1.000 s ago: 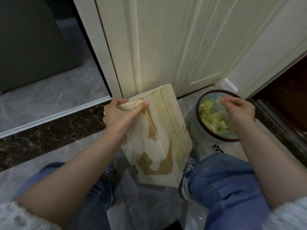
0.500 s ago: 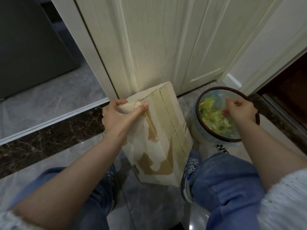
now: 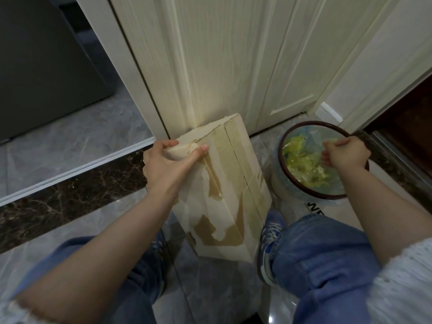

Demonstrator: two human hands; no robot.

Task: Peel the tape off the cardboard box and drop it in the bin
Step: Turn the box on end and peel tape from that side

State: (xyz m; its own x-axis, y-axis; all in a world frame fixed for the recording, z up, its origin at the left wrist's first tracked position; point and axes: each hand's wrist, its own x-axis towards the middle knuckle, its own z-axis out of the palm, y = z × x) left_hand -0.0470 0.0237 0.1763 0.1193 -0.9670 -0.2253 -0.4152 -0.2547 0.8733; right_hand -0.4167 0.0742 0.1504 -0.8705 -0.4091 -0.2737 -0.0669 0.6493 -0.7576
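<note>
My left hand (image 3: 166, 164) grips the cardboard box (image 3: 224, 190) at its upper corner, thumb across the face; the box stands on the floor against the door. My right hand (image 3: 346, 154) hovers over the bin (image 3: 304, 185), fingers curled; whether they pinch tape, I cannot tell. Brown tape (image 3: 236, 232) remains in strips on the box, so peeling appears partly done.

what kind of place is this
Probably a home, at a doorway on the floor: a cream panelled door, marble-look floor tiles with a dark threshold strip, and a lined bin holding green scraps beside a cardboard box.
</note>
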